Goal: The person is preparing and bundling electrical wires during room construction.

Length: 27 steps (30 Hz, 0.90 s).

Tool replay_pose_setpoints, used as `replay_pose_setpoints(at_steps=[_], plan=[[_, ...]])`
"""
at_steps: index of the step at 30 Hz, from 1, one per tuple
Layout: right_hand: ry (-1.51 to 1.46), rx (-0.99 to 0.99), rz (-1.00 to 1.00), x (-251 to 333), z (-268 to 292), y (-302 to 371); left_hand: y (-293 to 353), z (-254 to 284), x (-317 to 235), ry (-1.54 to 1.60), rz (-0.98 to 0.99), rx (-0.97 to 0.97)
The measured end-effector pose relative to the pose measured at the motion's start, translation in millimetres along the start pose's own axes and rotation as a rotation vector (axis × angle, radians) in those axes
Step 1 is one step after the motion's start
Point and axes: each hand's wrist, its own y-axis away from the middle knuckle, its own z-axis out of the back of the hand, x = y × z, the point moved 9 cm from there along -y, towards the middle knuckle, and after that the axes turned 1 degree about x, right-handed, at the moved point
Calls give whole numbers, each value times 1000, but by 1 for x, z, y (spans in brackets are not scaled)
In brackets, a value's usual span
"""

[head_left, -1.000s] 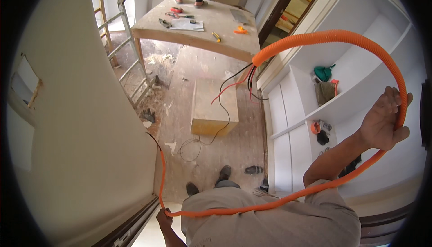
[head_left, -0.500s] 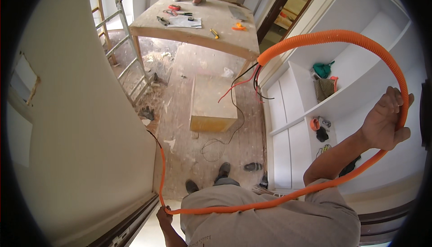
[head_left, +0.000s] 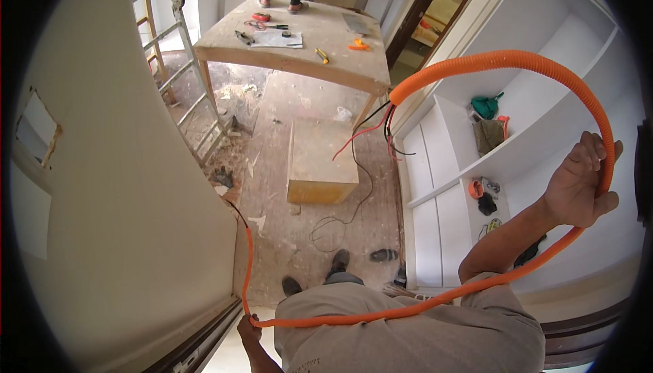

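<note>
white wall point(head_left: 122, 237) crowds left; shelves point(head_left: 544, 142) crowd right.

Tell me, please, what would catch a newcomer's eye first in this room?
A bright orange ribbed hose arcs across the right side, gripped by the right hand near the white shelves and by the left hand at the bottom. Red and black wires hang from its open end, above the dusty floor.

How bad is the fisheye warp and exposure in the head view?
Head view: heavy barrel distortion, with the wall and shelves bowing toward a black rim; daylight is even and soft, no harsh glare; the conduit and right hand are sharp, no motion blur; the left hand is cut off at the lower edge; tools on the far table are small but legible.
</note>
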Motion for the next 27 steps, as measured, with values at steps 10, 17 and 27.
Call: replay_pose_setpoints(at_steps=[10,17,27], plan=[[0,42,-32,-3,-4,-2,-7,-7,-3,21,-42,64],[-16,34,-56,-8,-7,-2,-7,-16,-26,-304,-347,211],[-25,56,-54,0,-8,0,-3,-23,-10,-12,-117,189]])
